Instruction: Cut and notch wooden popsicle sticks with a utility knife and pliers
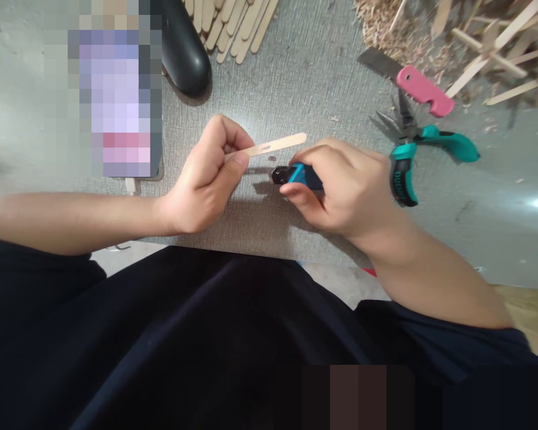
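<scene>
My left hand (210, 173) pinches one end of a wooden craft stick (278, 144) between thumb and fingers. The stick points to the right, and a small dark mark shows near its middle. Just below the stick's free end, my right hand (345, 185) is wrapped round a blue tool with a black, rounded tip (301, 174). Most of that tool is hidden in the palm, so its kind does not show. Stick and tool are close but appear apart. A small dark speck (272, 159) lies on the grey tabletop (296, 77) between them.
Teal-handled pliers (406, 137) lie spread beside my right hand, below a pink-handled knife (424, 89). Wood shavings (381, 24) and broken sticks (497, 48) fill the top right. A bundle of craft sticks (237, 27), a black rounded object (188, 57) and a blurred-out device (116, 107) are top left.
</scene>
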`<action>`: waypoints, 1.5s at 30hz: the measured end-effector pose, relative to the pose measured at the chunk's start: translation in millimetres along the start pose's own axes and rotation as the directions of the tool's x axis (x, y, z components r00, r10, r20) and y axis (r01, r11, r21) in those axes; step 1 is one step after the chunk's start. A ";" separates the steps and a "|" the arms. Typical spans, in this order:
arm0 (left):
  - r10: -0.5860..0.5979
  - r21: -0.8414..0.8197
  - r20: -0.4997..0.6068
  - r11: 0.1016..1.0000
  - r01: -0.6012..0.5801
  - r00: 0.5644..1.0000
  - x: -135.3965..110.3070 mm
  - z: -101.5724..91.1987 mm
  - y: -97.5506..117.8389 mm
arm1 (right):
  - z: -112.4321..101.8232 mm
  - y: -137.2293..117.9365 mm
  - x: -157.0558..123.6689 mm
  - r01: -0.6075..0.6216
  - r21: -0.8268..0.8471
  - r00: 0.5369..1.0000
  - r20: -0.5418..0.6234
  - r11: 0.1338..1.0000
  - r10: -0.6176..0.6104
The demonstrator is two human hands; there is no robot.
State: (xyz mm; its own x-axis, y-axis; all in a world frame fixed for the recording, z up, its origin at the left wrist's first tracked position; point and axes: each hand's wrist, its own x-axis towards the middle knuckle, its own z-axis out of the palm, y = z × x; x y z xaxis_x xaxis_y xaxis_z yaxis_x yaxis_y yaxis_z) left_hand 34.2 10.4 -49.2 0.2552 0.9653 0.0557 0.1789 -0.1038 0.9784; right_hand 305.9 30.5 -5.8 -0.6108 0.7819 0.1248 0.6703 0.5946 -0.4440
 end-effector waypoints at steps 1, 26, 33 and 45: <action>0.006 -0.020 -0.008 1.000 -0.006 1.000 1.1 0.5 1.1 | 1.1 0.3 -0.5 0.011 -0.003 1.000 -0.012 1.000 -0.011; -0.029 -0.027 0.085 0.999 0.032 0.996 -2.9 -4.6 27.9 | -20.5 -25.1 3.6 -0.499 0.854 0.867 0.490 0.145 0.093; 0.043 0.042 0.094 0.998 -0.047 0.995 -4.6 -7.1 27.7 | -0.8 -20.8 14.5 -0.539 0.842 0.842 0.539 -0.008 -0.028; 0.059 0.211 0.080 0.975 -0.075 0.995 -4.4 -6.1 33.6 | 3.0 -15.5 17.2 -0.643 0.744 0.762 0.645 -0.179 -0.059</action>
State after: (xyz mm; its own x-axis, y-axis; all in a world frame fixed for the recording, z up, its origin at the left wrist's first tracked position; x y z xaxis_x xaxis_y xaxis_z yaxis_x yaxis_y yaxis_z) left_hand 33.3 4.1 -15.4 0.3408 0.9351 0.0968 0.3559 -0.2237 0.9074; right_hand 283.8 34.2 0.5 -0.7765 0.4403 -0.4508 -0.0410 -0.7492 -0.6611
